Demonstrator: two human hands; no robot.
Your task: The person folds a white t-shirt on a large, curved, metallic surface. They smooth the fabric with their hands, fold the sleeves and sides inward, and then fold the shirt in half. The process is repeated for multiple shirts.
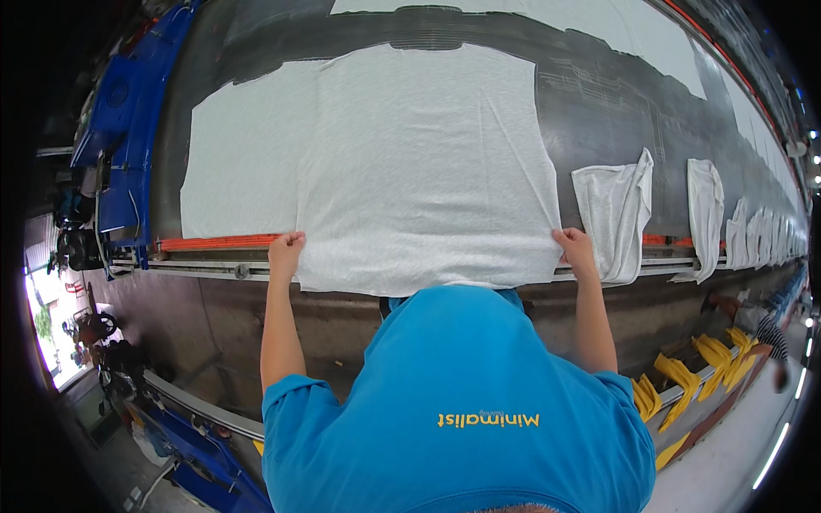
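Note:
A wide light-grey fabric panel (419, 162) lies spread over the dark table (590, 103), its near edge hanging past the front rail toward my body. At its near left edge, my left hand (288, 248) pinches the cloth between thumb and fingers. My right hand (575, 248) pinches the opposite edge, with creases running up the cloth from that side. Beneath or beside this panel, another flat light-grey piece (244, 158) lies to the left; where the two overlap is hard to make out. Both arms are stretched forward and apart.
Folded grey cloths (620, 214) hang over the table's front edge at right, several more beyond. Blue machinery (128, 145) stands at the table's left end. An orange strip and metal rail (214, 263) run along the front. Yellow cloths (680, 380) drape over a rail behind, right; a person (765, 329) is farther off.

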